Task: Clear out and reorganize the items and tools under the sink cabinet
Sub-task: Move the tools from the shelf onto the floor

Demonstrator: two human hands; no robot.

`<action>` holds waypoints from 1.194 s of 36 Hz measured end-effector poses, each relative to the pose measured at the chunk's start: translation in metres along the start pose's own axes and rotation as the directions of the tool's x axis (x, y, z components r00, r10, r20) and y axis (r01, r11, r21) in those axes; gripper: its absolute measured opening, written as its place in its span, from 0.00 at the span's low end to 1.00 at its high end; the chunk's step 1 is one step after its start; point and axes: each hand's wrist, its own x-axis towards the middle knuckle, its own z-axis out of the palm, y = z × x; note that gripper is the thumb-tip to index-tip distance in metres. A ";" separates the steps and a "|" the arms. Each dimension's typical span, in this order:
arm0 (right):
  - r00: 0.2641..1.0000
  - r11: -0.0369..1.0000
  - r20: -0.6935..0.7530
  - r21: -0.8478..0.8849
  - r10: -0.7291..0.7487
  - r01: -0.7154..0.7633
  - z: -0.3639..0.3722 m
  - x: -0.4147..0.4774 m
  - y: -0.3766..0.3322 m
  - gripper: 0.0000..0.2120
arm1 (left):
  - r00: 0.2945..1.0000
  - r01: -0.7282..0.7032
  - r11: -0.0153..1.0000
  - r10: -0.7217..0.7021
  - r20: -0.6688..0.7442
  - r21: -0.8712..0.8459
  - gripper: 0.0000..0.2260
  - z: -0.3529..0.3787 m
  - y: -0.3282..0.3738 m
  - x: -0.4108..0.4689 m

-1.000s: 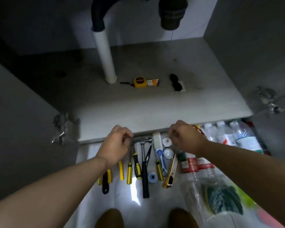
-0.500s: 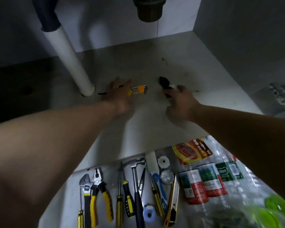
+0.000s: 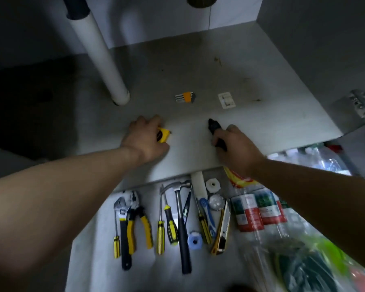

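Two items are gripped mid-frame: tape measure [image 3: 163,134] closed in left hand [image 3: 144,140], rigid, compact; black tool [image 3: 214,128] clenched by right hand [image 3: 236,148], probably light, taken mid-body

No legible text anywhere; bottle labels [image 3: 259,209] blurred beyond reading.

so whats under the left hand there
A yellow tape measure sticks out from under the left hand on the cabinet floor; the fingers cover most of it.
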 end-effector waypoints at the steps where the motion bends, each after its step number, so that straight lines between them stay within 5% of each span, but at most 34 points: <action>1: 0.999 1.000 0.026 0.022 -0.020 0.019 0.003 -0.012 -0.003 0.09 | 1.000 -0.013 1.000 0.013 0.015 -0.017 0.25 0.004 -0.002 -0.017; 8: 0.947 0.979 0.260 0.118 -0.190 0.164 0.031 -0.100 -0.044 0.08 | 0.996 -0.079 0.994 0.082 0.034 -0.080 0.25 0.031 -0.020 -0.137; 13: 0.871 0.972 0.447 0.199 -0.205 0.126 0.060 -0.127 -0.076 0.07 | 0.992 0.100 0.962 -0.075 0.104 -0.253 0.20 0.058 -0.043 -0.205; 20: 0.859 0.974 0.480 0.206 -0.180 0.089 0.104 -0.096 -0.120 0.18 | 0.927 0.363 0.824 -0.273 0.257 -0.435 0.21 0.092 -0.070 -0.246; 24: 0.842 0.966 0.508 0.252 -0.183 0.058 0.125 -0.086 -0.130 0.32 | 0.938 0.342 0.820 -0.266 0.223 -0.459 0.26 0.103 -0.067 -0.244; 34: 0.885 0.978 0.446 0.205 -0.131 0.041 0.115 -0.127 -0.072 0.14 | 0.930 0.041 0.952 0.075 0.360 -0.304 0.29 0.137 -0.058 -0.245; 43: 0.930 0.960 0.361 0.228 0.071 -0.162 0.093 -0.133 -0.042 0.08 | 0.940 0.010 0.968 0.078 0.333 -0.253 0.26 0.131 -0.049 -0.234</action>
